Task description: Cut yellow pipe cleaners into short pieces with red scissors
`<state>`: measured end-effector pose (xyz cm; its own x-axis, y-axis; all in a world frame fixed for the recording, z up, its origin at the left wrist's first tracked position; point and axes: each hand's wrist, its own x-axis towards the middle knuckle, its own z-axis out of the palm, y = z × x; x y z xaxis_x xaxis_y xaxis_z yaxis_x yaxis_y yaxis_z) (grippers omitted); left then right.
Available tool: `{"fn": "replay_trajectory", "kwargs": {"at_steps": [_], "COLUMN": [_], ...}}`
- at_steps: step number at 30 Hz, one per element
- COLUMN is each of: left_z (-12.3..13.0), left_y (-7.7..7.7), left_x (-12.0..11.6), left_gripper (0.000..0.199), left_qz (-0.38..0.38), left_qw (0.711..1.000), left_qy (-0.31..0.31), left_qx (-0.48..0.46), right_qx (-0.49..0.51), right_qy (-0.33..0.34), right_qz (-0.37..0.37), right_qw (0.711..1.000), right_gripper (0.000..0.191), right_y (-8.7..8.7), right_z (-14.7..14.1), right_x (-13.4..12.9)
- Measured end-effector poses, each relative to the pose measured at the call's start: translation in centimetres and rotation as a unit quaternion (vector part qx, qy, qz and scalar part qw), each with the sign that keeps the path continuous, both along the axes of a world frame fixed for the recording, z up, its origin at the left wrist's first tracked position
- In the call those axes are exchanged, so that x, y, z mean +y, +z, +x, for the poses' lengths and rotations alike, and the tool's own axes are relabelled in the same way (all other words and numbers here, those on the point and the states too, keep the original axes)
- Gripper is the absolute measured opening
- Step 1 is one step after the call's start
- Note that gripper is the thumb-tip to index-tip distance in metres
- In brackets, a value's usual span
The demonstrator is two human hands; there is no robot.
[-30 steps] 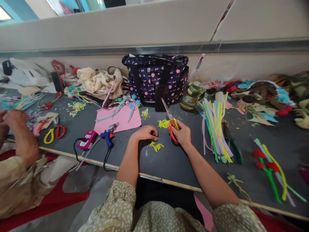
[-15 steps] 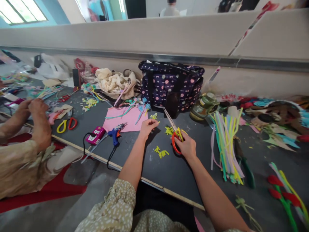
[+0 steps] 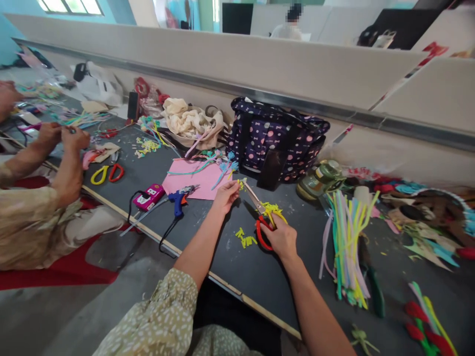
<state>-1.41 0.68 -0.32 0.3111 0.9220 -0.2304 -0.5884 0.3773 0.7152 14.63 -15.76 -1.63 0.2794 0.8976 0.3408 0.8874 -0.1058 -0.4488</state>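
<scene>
My left hand [image 3: 227,196] is closed in a pinch, its fingertips at a small yellow piece of pipe cleaner [image 3: 241,184]. The scissors [image 3: 254,199] are in my right hand [image 3: 283,239], its fingers through the red and yellow handles. Their blades point up and left, with the tips close beside my left fingertips. How far apart the blades are is hard to tell. A heap of short yellow pipe cleaner pieces [image 3: 272,207] lies just behind the scissors' handles. Another small group of yellow cut pieces [image 3: 245,239] lies on the table between my forearms.
A pink sheet [image 3: 181,179], a blue glue gun [image 3: 178,200] and a magenta box [image 3: 149,197] lie left. Behind stand a dark patterned bag [image 3: 245,133] and a jar [image 3: 319,180]. Bundled pipe cleaners [image 3: 351,247] lie right. A co-worker's hands [image 3: 70,137] are at far left.
The view has shifted, tilting the table. The scissors' tips have come down and left beside my left fingertips. My left hand still pinches.
</scene>
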Motion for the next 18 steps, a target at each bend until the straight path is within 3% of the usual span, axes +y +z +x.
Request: {"fn": "replay_trajectory", "kwargs": {"at_steps": [5, 18], "left_z": [0.0, 0.3], "left_y": [0.1, 0.4], "left_x": [-0.1, -0.4], "left_gripper": [0.031, 0.029], "left_qz": [0.003, -0.015], "left_qw": [1.0, 1.0], "left_qy": [-0.009, -0.013], "left_qx": [-0.01, -0.005], "right_qx": [-0.011, -0.009], "right_qy": [0.017, 0.024], "right_qz": [0.006, -0.017], "right_qw": [1.0, 1.0], "right_gripper": [0.039, 0.034], "right_y": [-0.4, 0.7], "right_z": [0.0, -0.4], "right_x": [0.0, -0.1]}}
